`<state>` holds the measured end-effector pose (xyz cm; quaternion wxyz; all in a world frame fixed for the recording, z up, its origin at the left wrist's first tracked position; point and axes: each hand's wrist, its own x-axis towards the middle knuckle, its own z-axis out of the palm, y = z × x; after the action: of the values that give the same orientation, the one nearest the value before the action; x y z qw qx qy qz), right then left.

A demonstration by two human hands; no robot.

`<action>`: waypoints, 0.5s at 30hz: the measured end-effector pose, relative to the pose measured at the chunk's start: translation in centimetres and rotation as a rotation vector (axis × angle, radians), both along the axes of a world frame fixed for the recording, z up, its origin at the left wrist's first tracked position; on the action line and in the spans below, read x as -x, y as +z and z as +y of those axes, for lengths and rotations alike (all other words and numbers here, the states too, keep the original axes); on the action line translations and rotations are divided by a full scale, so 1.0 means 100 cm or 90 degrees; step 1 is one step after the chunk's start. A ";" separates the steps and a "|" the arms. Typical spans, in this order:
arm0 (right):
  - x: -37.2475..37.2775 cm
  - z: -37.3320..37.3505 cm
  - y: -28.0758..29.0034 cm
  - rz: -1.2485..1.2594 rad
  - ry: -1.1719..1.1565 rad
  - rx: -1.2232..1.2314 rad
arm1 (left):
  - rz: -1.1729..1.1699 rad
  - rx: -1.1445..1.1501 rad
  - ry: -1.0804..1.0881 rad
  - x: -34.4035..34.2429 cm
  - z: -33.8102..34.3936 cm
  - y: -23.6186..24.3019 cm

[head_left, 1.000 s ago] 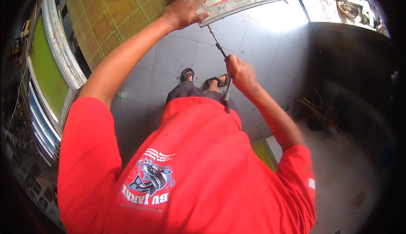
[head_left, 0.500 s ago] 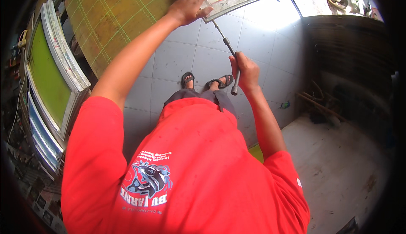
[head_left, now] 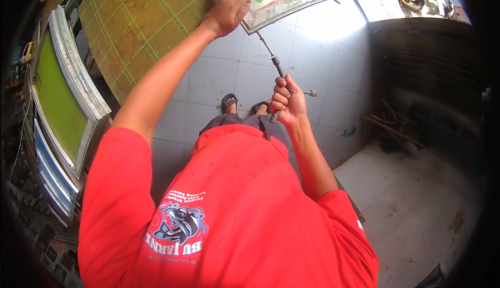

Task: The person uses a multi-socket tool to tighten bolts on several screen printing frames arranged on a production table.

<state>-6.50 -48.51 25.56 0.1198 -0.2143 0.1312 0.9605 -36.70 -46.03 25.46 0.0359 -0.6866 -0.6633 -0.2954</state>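
My left hand [head_left: 229,10] grips the near corner of a light metal frame [head_left: 276,17] with pale blue-green mesh, like a printing screen. In my right hand [head_left: 292,103] is a dark three-way socket wrench [head_left: 277,63], its fingers wrapped around the middle. One arm of the wrench points up and away, meeting a thin metal rod [head_left: 264,40] below the frame's corner. Another arm sticks out to the right past my hand, and the third points down toward me. Exactly how the rod and socket join is too small to tell.
A brownish board [head_left: 135,22] with green grid lines lies left of the frame. More framed screens [head_left: 60,90] stand at far left. A dark ribbed panel [head_left: 422,54] and a pale surface [head_left: 411,210] are at right. My sandalled feet stand on grey floor tiles [head_left: 208,80].
My right hand has shifted slightly left and turned over, palm side now showing. The wrench has rotated, so a side arm points right. My left hand stays at the corner, its fingers drawn closer together.
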 end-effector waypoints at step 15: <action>0.000 0.013 0.000 0.108 0.014 0.121 | 0.022 0.015 0.026 -0.002 0.001 0.003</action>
<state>-6.46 -47.24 25.53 0.0770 -0.1445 0.2288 0.9596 -36.47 -45.97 25.72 0.0453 -0.6785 -0.6797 -0.2750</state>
